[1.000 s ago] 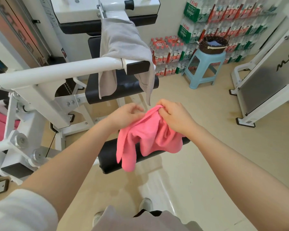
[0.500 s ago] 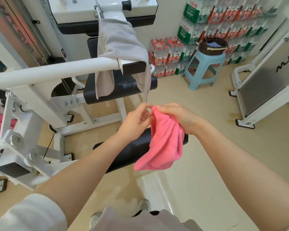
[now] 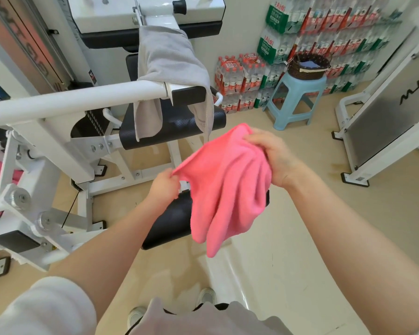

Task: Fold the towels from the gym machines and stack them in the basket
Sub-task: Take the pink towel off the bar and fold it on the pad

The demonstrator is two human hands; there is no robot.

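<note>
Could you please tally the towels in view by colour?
Pink: 1, the pink towel, held by the left hand and right hand
Grey: 1, the grey towel, draped over the machine
Total: 2
Something pink at the left edge cannot be identified.

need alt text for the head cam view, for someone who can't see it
Two hands hold up a pink towel, the left hand pinching one corner and the right hand gripping the top edge. Behind, a grey towel drapes over a white gym machine, and a dark basket sits on a blue stool.
</note>
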